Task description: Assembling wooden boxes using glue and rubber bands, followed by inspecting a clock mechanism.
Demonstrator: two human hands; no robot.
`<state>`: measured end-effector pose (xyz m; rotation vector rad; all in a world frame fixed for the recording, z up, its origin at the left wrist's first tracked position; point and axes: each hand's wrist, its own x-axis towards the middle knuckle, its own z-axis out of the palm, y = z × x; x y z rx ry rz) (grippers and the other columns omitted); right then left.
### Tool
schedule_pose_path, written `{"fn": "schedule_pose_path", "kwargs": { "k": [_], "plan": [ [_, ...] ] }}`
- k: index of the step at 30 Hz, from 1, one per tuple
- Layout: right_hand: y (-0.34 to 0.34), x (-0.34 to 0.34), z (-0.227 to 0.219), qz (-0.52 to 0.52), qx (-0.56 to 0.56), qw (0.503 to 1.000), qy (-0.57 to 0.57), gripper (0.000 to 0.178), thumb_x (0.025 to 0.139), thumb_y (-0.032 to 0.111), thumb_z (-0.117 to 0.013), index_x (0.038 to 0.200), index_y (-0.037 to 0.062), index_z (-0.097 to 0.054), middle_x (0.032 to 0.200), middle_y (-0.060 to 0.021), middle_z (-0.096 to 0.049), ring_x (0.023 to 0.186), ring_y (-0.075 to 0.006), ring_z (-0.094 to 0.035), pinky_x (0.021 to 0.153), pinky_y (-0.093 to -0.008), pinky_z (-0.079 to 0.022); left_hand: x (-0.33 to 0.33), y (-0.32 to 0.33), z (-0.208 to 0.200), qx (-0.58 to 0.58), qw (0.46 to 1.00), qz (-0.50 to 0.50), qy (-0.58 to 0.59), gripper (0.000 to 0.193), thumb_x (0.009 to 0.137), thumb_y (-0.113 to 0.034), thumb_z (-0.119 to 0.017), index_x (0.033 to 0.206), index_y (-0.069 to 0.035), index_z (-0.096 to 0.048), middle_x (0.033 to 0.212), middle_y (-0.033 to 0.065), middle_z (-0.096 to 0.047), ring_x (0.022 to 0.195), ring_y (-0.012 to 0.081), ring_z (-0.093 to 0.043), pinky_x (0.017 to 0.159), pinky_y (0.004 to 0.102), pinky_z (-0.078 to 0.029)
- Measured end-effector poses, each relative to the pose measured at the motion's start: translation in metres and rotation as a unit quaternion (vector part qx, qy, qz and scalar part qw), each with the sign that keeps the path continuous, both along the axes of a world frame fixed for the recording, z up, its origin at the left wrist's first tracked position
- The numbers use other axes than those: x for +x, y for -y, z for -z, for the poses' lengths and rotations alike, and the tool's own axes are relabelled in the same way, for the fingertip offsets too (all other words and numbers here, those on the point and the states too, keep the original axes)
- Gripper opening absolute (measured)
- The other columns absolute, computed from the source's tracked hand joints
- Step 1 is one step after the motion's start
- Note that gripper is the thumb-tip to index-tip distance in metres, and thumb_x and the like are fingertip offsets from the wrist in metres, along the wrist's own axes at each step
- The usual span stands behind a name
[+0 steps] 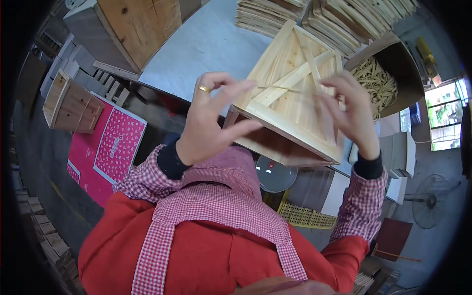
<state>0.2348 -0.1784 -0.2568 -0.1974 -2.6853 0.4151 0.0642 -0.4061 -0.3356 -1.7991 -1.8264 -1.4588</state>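
Observation:
A pale wooden planter-like box, its near end open, lies on its side before me with its slatted panel facing up. Two crossing battens make an X on that panel. Above its left edge, my left hand is open, thumb and fingers spread, with a ring on one finger. A thin wooden strip spans the gap between my hands, over the panel. The strip's right end meets the fingers of my right hand, which are bent and smeared by motion, so their grip is unclear.
A cardboard box of thin wooden strips stands right of the work. Stacked wooden panels line the far side of the pale tabletop. At left are a large wooden crate, a tapered wooden box and a pink carton.

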Motion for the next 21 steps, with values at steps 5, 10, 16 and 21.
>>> {"fn": "schedule_pose_path", "kwargs": {
  "k": [5, 10, 16, 21],
  "plan": [
    [0.014, -0.069, 0.007, -0.134, 0.077, 0.98, 0.122, 0.014, 0.083, 0.012, -0.06, 0.088, -0.0001, -0.057, 0.091, -0.0136, -0.059, 0.078, -0.0334, -0.061, 0.066, -0.0408, -0.049, -0.007, -0.005, 0.026, -0.054, 0.915, 0.164, 0.365, 0.045, 0.084, 0.001, -0.062, 0.128, -0.001, -0.053, 0.105, 0.0091, -0.049, 0.096, 0.0192, -0.053, 0.083, 0.0295, -0.048],
    [-0.032, -0.09, 0.022, -0.116, 0.166, 0.979, 0.024, 0.01, 0.085, 0.01, -0.057, 0.091, 0.0021, -0.058, 0.086, -0.0159, -0.058, 0.078, -0.0358, -0.058, 0.067, -0.0422, -0.047, -0.014, -0.004, 0.04, -0.071, 0.902, 0.193, 0.379, 0.046, 0.085, 0.002, -0.062, 0.129, -0.002, -0.053, 0.103, 0.009, -0.047, 0.089, 0.0137, -0.053, 0.078, 0.0254, -0.05],
    [-0.115, -0.083, 0.037, 0.059, 0.219, 0.974, 0.006, 0.015, 0.085, 0.017, -0.059, 0.091, 0.0037, -0.06, 0.079, -0.0162, -0.064, 0.074, -0.0347, -0.062, 0.065, -0.0424, -0.048, -0.019, -0.004, 0.028, -0.075, 0.926, 0.197, 0.314, 0.044, 0.083, 0.007, -0.059, 0.126, 0.002, -0.054, 0.101, 0.0091, -0.049, 0.088, 0.0153, -0.053, 0.079, 0.026, -0.048],
    [-0.184, -0.026, 0.052, 0.178, 0.112, 0.969, -0.131, 0.021, 0.087, 0.022, -0.059, 0.083, 0.0018, -0.061, 0.072, -0.0169, -0.062, 0.069, -0.0347, -0.062, 0.062, -0.0419, -0.047, -0.029, -0.003, 0.036, -0.08, 0.956, 0.169, 0.226, 0.047, 0.078, 0.009, -0.059, 0.124, 0.002, -0.055, 0.101, 0.0094, -0.051, 0.091, 0.0176, -0.052, 0.082, 0.0268, -0.044]
  ]
}}
